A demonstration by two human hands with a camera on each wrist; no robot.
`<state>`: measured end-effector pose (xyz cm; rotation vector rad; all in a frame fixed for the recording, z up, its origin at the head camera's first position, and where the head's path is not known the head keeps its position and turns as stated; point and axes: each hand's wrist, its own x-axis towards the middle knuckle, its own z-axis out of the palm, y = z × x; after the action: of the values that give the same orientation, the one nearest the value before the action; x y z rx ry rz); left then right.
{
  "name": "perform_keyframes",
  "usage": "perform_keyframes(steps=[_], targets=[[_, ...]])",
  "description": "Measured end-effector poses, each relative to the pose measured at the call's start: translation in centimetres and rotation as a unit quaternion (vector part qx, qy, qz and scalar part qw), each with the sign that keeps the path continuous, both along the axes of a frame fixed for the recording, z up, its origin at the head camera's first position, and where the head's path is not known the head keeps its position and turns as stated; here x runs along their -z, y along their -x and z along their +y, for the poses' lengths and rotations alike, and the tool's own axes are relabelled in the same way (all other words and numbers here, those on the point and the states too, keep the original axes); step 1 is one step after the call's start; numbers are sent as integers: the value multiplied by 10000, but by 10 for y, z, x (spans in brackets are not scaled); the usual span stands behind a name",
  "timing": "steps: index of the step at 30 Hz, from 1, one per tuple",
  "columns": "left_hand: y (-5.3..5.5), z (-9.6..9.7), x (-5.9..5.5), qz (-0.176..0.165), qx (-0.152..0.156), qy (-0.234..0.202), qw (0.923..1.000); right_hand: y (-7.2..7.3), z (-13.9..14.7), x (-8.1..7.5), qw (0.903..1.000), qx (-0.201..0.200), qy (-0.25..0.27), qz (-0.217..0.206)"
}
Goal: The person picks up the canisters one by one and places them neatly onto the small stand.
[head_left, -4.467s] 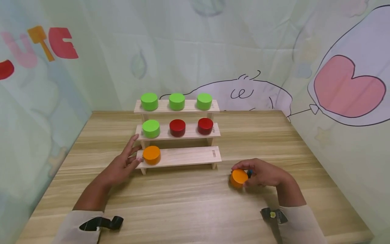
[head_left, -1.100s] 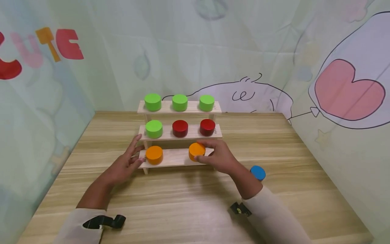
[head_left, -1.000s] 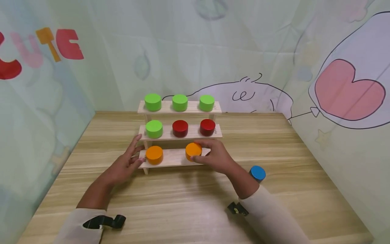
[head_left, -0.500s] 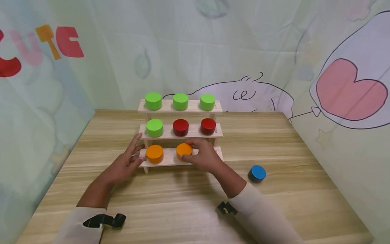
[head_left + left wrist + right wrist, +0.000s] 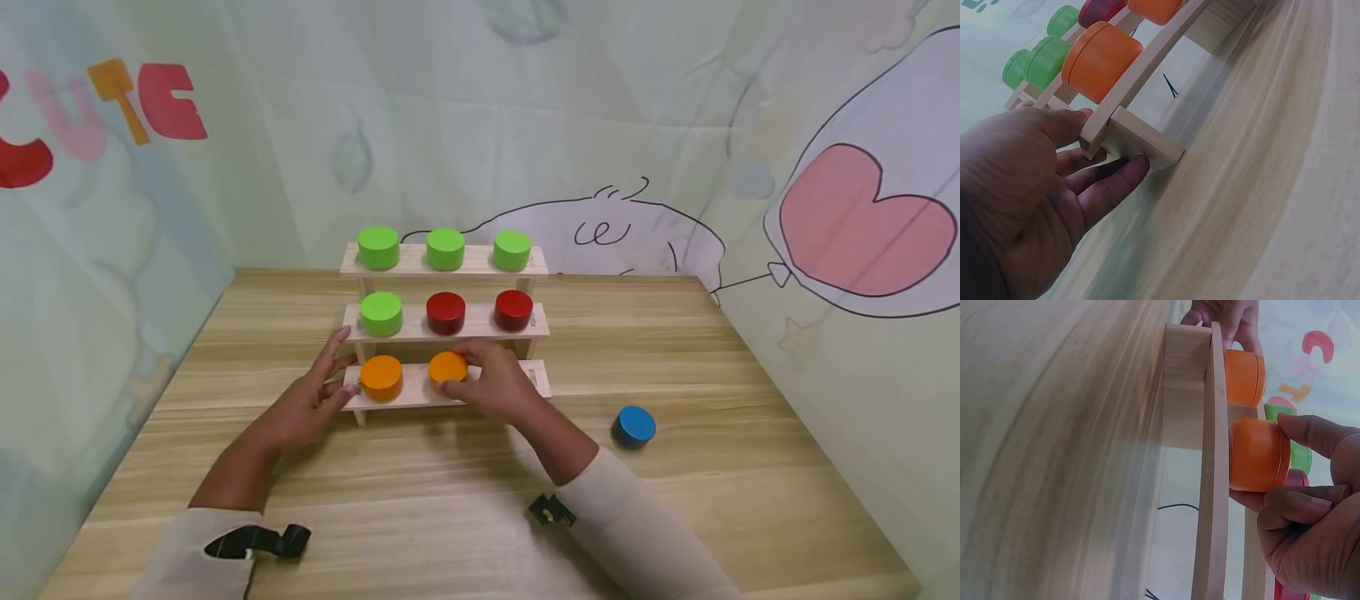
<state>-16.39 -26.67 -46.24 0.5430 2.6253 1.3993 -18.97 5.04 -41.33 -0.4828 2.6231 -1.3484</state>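
In the head view a three-step wooden rack (image 5: 415, 395) stands on the table. My right hand (image 5: 498, 383) pinches an orange round container (image 5: 446, 367) between thumb and fingers, at the middle of the lowest shelf. The right wrist view shows this container (image 5: 1254, 456) with a lid seam, its base right at the shelf board. Another orange container (image 5: 382, 377) sits on that shelf's left end. My left hand (image 5: 303, 408) holds the rack's left end; in the left wrist view its thumb lies at the shelf end (image 5: 1099, 134), other fingers below beside the leg.
The middle shelf bears a green container (image 5: 381, 314) and two red ones, the nearer to centre a red container (image 5: 446, 314). Three green containers line the top shelf, including a green container (image 5: 445, 250). A blue container (image 5: 633, 427) stands on the table (image 5: 720, 483), right of the rack.
My right hand has brought the second orange container from the table at right onto the lowest shelf, then leftward to its middle. The blue container is uncovered. The left hand stays at the rack.
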Motion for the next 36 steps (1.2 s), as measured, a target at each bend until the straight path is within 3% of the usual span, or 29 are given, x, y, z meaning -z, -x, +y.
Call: perform_keyframes(steps=[14, 27, 36], targets=[[1, 1, -1, 17, -12, 89, 10000, -2, -2, 0, 9999, -44, -37, 106], [2, -1, -2, 36, -25, 98, 9999, -2, 9, -6, 9961, -85, -872, 127], [1, 1, 0, -10, -15, 51, 10000, -13, 28, -8, 9944, 7, -1016, 285]])
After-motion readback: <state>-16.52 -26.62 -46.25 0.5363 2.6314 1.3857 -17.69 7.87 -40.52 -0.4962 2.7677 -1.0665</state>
